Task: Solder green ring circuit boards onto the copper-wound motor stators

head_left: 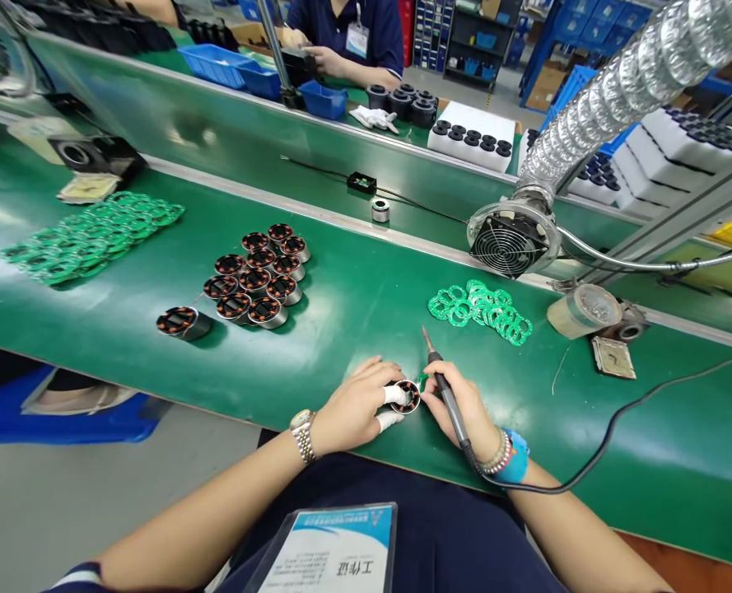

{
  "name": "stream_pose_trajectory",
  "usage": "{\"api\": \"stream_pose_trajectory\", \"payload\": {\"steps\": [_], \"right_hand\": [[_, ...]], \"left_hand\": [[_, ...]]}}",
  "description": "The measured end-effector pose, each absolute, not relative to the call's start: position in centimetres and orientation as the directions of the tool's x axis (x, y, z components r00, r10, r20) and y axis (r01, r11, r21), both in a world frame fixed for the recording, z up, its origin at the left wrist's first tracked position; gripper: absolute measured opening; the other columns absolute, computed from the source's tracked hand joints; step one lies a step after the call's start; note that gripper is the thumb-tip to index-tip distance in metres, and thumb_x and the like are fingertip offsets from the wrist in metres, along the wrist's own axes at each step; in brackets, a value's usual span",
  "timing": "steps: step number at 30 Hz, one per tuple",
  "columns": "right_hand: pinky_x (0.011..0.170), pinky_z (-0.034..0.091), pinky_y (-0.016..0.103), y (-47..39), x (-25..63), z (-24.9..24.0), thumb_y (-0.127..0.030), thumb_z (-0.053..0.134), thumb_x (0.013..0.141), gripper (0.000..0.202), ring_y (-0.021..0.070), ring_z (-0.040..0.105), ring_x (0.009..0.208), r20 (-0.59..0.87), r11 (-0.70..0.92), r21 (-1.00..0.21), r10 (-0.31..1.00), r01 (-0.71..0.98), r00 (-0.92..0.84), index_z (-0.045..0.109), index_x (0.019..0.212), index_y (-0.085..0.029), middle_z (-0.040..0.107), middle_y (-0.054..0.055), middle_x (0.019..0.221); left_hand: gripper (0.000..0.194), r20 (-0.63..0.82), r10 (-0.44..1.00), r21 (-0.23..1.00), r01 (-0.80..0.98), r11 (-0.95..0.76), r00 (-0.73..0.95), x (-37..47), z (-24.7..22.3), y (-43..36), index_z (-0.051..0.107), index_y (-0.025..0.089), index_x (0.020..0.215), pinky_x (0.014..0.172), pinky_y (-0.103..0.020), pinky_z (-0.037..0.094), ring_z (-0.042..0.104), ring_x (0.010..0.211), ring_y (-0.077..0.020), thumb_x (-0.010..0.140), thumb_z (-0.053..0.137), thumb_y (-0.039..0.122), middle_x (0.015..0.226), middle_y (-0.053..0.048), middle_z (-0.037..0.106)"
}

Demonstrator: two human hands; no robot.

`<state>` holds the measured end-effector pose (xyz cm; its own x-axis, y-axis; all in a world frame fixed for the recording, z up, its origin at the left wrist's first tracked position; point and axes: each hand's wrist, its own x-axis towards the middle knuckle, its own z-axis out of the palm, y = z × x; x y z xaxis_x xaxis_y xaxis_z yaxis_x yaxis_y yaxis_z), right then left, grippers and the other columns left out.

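Note:
My left hand (354, 405), with white tape on its fingers, grips a round motor stator (412, 400) with copper windings on the green table. A soldering iron (449, 397) lies across my right hand (477, 416), its tip pointing up and away from the stator. The thumb and fingertips of that hand meet at the stator's right edge, beside a small green piece (423, 381), perhaps a circuit-board ring. Whether they pinch it is too small to tell. Ahead to the left stand several similar stators (255, 280).
Green ring boards (482, 309) lie at the right, more boards (94, 235) at the far left. A fan with a foil duct (507, 239) stands behind. At right are a tub (581, 311) and soldering stand (631, 325). The iron's cord (613, 428) crosses the table. A co-worker (353, 41) sits opposite.

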<state>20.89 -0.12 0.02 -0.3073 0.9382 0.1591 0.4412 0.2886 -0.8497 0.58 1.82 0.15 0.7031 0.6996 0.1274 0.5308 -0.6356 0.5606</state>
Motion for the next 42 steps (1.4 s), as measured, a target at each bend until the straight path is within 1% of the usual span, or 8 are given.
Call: {"api": "stream_pose_trajectory", "payload": {"steps": [9, 12, 15, 20, 28, 32, 36, 42], "right_hand": [[0.062, 0.046, 0.022, 0.1, 20.3, 0.8, -0.013, 0.049, 0.079, 0.031, 0.0106, 0.054, 0.058, 0.098, 0.218, -0.86, 0.958, 0.461, -0.27, 0.042, 0.108, -0.022, 0.055, -0.003, 0.07], [0.065, 0.046, 0.023, 0.1, 20.5, 0.9, -0.012, 0.049, 0.079, 0.029, 0.0115, 0.055, 0.062, 0.145, 0.282, -0.816, 0.945, 0.504, -0.294, 0.044, 0.106, -0.021, 0.056, -0.001, 0.074], [0.069, 0.047, 0.023, 0.2, 21.1, 0.7, -0.012, 0.05, 0.08, 0.03, 0.012, 0.058, 0.069, 0.166, 0.307, -0.831, 0.933, 0.464, -0.32, 0.045, 0.108, -0.022, 0.059, 0.0, 0.079], [0.07, 0.048, 0.022, 0.2, 21.6, 0.3, -0.013, 0.05, 0.08, 0.029, 0.0111, 0.059, 0.068, 0.161, 0.28, -0.867, 0.94, 0.412, -0.299, 0.046, 0.108, -0.022, 0.059, -0.001, 0.077], [0.068, 0.048, 0.022, -0.4, 21.6, 0.4, -0.016, 0.051, 0.08, 0.027, 0.0113, 0.059, 0.067, 0.124, 0.205, -0.894, 0.968, 0.398, -0.219, 0.046, 0.105, -0.022, 0.059, -0.001, 0.075], [0.067, 0.047, 0.023, -0.6, 21.3, 0.1, -0.014, 0.05, 0.079, 0.028, 0.0117, 0.058, 0.067, 0.167, 0.255, -0.865, 0.959, 0.433, -0.23, 0.047, 0.106, -0.022, 0.059, -0.001, 0.075], [0.07, 0.047, 0.025, -0.8, 20.7, -0.7, -0.01, 0.046, 0.081, 0.025, 0.014, 0.057, 0.071, 0.247, 0.379, -0.77, 0.919, 0.513, -0.307, 0.051, 0.103, -0.021, 0.059, 0.002, 0.078], [0.07, 0.048, 0.026, -0.6, 22.3, -0.1, -0.015, 0.052, 0.082, 0.018, 0.0147, 0.059, 0.073, 0.283, 0.394, -0.758, 0.917, 0.521, -0.282, 0.056, 0.099, -0.02, 0.063, 0.004, 0.08]], "left_hand": [[0.016, 0.115, 0.709, 0.569, 0.539, -0.621, 0.696, 0.5, 0.1, 1.6, 0.061, 0.027, 0.096, 0.103, -0.052, 0.029, 0.049, 0.114, -0.0243, 0.08, 0.059, 0.027, 0.109, -0.005, 0.061], [0.056, 0.091, 0.754, 0.648, 0.536, -0.541, 0.65, -1.1, -0.5, 1.7, 0.044, 0.025, 0.125, 0.101, -0.048, 0.034, 0.046, 0.118, -0.0261, 0.074, 0.066, 0.036, 0.126, -0.011, 0.051], [0.088, 0.059, 0.818, 0.593, 0.639, -0.49, 0.572, -2.5, -1.4, 1.7, 0.025, 0.018, 0.138, 0.103, -0.054, 0.03, 0.034, 0.128, -0.0328, 0.068, 0.068, 0.049, 0.138, -0.018, 0.039], [0.078, 0.075, 0.793, 0.508, 0.661, -0.552, 0.605, -0.6, -2.4, 1.3, 0.039, 0.018, 0.13, 0.105, -0.06, 0.02, 0.022, 0.133, -0.0362, 0.067, 0.064, 0.057, 0.139, -0.016, 0.039], [0.038, 0.097, 0.864, 0.763, 0.521, -0.383, 0.494, 2.0, -0.8, 0.3, 0.05, 0.019, 0.103, 0.098, -0.046, 0.04, 0.059, 0.098, -0.0226, 0.072, 0.067, 0.031, 0.106, -0.009, 0.061], [0.037, 0.114, 0.863, 0.745, 0.532, -0.402, 0.492, 1.7, 0.0, -0.2, 0.051, 0.02, 0.107, 0.078, -0.034, 0.05, 0.058, 0.089, -0.0198, 0.072, 0.064, 0.024, 0.1, -0.007, 0.057], [0.043, 0.063, 0.832, 0.658, 0.603, -0.45, 0.552, 1.6, 0.1, 0.3, 0.051, 0.022, 0.113, 0.079, -0.036, 0.048, 0.057, 0.09, -0.0223, 0.072, 0.064, 0.022, 0.1, -0.007, 0.056], [0.045, -0.004, 0.843, 0.758, 0.552, -0.348, 0.538, 0.3, -0.2, 2.6, 0.048, 0.019, 0.106, 0.076, -0.033, 0.049, 0.06, 0.085, -0.02, 0.068, 0.07, 0.033, 0.099, -0.006, 0.06]]}}
